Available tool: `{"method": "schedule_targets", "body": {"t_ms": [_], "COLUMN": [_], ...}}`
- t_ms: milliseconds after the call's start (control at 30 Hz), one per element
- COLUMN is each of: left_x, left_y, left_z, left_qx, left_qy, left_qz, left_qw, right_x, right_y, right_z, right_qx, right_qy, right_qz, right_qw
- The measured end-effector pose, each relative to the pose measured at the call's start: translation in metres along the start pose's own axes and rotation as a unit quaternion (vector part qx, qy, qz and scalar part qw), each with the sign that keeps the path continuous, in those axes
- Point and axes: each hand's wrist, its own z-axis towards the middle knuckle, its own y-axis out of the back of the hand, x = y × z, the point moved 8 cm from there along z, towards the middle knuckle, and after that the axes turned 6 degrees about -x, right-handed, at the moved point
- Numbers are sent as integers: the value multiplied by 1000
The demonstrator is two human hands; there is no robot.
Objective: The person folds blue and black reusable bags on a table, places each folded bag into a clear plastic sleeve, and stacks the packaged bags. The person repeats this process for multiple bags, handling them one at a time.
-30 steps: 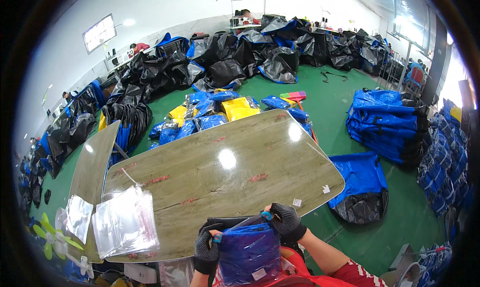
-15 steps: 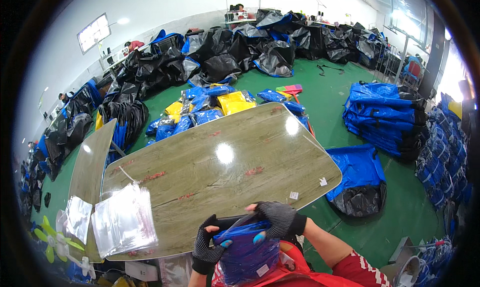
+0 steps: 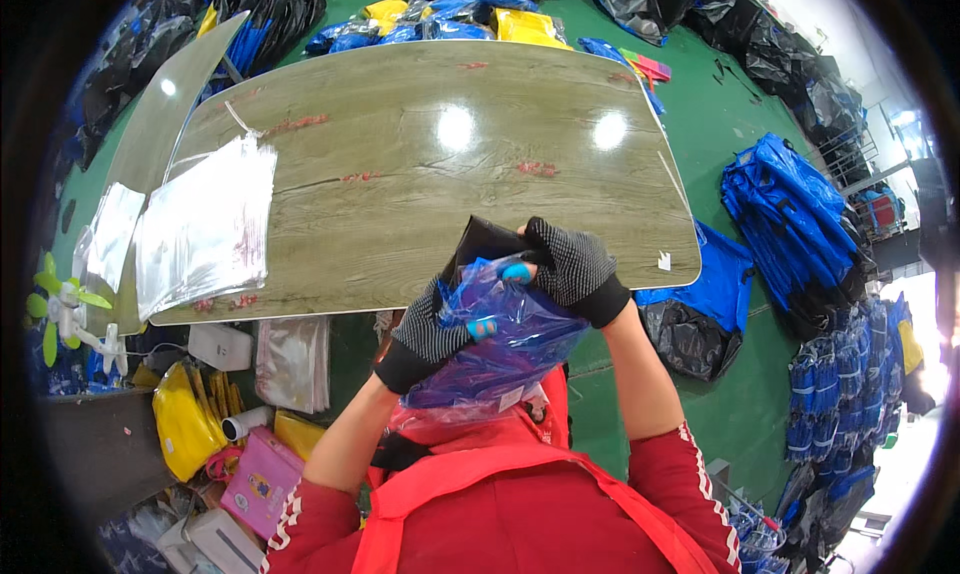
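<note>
Between my hands is a clear plastic bag (image 3: 505, 349) with a folded blue tarp-like item inside. A black folded part (image 3: 484, 240) sticks up at its far end. My left hand (image 3: 432, 326), in a dark dotted fingerless glove, is closed on the bag's left side. On the far right corner, my right hand (image 3: 575, 269), gloved the same way, is closed with the thumb over the plastic. Blue shows on both thumbs. The package is tilted in front of my red apron, its far end over the near edge of the wood-grain table (image 3: 390, 234).
Flat clear bags (image 3: 208, 229) lie stacked at the table's left, near a small green fan (image 3: 62, 309). Packed blue and yellow bundles (image 3: 450, 19) lie beyond the table. To the right are a blue-and-black bag (image 3: 700, 304) and a blue pile (image 3: 790, 224) on the green floor.
My view has tipped downward. Both hands and the package have come forward to the table's near edge, and the plastic looks more bunched around my fingers.
</note>
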Motion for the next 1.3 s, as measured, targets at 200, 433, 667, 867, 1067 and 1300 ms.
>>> {"method": "schedule_targets", "body": {"t_ms": [200,433,667,867,1067,1300], "left_x": [-3,-33,-26,-43,-41,-67], "left_y": [10,-4,11,-8,-3,24], "left_z": [9,3,32,75,79,76], "left_qx": [-23,-75,4,38,52,-58], "left_qy": [24,-72,-122,-180,-144,-275], "left_qz": [115,-109,53,157,-16,198], "left_qw": [993,989,991,970,988,939], "right_x": [24,-2,-74,-102,-78,-46], "right_y": [11,-18,26,25,36,53], "right_z": [9,6,-37,-90,-82,-46], "right_qx": [-12,72,-16,-96,-288,-308], "right_qy": [21,-60,-257,-254,-169,-111], "right_qz": [152,120,356,395,269,254], "right_qw": [988,988,898,878,903,910]}}
